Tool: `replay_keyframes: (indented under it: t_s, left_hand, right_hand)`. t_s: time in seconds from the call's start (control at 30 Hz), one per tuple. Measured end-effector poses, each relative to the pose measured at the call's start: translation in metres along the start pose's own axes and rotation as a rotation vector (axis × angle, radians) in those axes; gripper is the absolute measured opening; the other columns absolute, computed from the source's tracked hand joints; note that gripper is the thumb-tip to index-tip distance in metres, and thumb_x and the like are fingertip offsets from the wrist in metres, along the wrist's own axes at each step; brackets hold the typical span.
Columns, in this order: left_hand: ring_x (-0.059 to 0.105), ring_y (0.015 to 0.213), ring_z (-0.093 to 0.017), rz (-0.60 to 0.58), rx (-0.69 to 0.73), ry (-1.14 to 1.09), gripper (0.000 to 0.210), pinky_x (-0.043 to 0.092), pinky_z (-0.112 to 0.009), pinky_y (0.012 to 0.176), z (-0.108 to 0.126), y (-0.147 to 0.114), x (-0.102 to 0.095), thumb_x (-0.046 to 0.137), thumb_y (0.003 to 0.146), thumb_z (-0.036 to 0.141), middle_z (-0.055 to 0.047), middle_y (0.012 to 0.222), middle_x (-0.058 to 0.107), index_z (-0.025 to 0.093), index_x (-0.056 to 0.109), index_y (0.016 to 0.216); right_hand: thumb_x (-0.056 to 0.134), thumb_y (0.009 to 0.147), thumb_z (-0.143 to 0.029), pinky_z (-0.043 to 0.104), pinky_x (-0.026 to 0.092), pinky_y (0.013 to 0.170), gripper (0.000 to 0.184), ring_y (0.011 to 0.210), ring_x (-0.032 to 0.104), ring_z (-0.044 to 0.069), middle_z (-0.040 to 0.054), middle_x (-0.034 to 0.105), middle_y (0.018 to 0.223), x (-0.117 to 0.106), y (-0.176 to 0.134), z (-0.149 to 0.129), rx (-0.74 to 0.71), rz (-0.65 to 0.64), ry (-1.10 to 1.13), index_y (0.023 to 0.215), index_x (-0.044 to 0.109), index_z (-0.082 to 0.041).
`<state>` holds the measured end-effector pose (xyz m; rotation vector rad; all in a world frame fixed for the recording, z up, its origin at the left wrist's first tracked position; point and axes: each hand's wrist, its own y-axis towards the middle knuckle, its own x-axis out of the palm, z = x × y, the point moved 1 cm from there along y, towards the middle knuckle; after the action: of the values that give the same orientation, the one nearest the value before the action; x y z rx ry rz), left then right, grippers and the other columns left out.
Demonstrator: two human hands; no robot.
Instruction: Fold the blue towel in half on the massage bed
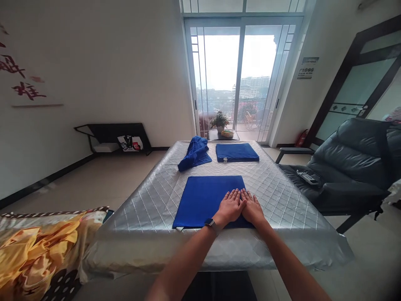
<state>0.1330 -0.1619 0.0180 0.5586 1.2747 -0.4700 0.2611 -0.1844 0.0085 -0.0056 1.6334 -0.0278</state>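
A blue cloth, folded into a flat rectangle with a small white tag at its lower left corner, lies near the front of the table. My left hand, with a dark watch on the wrist, rests flat on the cloth's right part. Beside it, my right hand lies flat along the cloth's right edge, the two hands touching. Both have their fingers stretched out and grip nothing. Farther back are a neat stack of folded blue cloth and a crumpled blue cloth to its left.
A quilted silver cover drapes over the table. Yellow fabric is heaped on a surface at the lower left. On the right stands a dark armchair with a device on its seat. A potted plant stands beyond the table, before glass doors.
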Motion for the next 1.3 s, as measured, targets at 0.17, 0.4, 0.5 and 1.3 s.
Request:
replay_keyframes:
  t_s: [0.17,0.4,0.5,1.3]
  left_hand:
    - [0.016,0.155,-0.021,-0.051,-0.038,0.005,0.072,0.015,-0.042,0.127,-0.019,-0.021,0.001,0.007,0.104,0.055,-0.008,0.166,0.024,0.014,0.027,0.159]
    - [0.011,0.155,-0.024,-0.1,-0.341,0.114,0.076,0.013,-0.046,0.127,-0.113,-0.093,-0.018,0.01,0.102,0.062,-0.007,0.168,0.016,0.015,0.021,0.161]
    - [0.01,0.155,-0.025,-0.081,-0.421,0.153,0.076,0.013,-0.048,0.126,-0.142,-0.118,-0.018,0.01,0.103,0.062,-0.008,0.168,0.013,0.014,0.019,0.161]
    - [0.02,0.154,-0.019,0.066,-0.072,0.024,0.072,0.016,-0.044,0.127,-0.03,-0.064,-0.015,0.011,0.103,0.061,-0.004,0.165,0.027,0.018,0.03,0.158]
  right_hand:
    - [0.02,0.104,-0.037,0.044,0.011,0.125,0.063,0.155,0.014,0.023,0.0059,0.016,0.168,-0.001,0.0,-0.001,0.019,0.01,0.034,0.161,0.021,-0.011]
    - [0.019,0.104,-0.039,0.043,0.007,0.126,0.064,0.155,0.013,0.021,0.0036,0.014,0.168,-0.001,0.001,-0.003,0.049,0.001,0.087,0.162,0.019,-0.012]
    - [0.019,0.104,-0.039,0.043,0.007,0.125,0.064,0.155,0.013,0.021,0.0038,0.015,0.168,-0.003,0.001,-0.003,0.05,-0.002,0.087,0.162,0.019,-0.012]
    - [0.019,0.105,-0.039,0.045,0.01,0.125,0.062,0.156,0.009,0.022,0.0042,0.012,0.169,0.007,-0.032,-0.008,0.025,-0.018,0.029,0.162,0.017,-0.015]
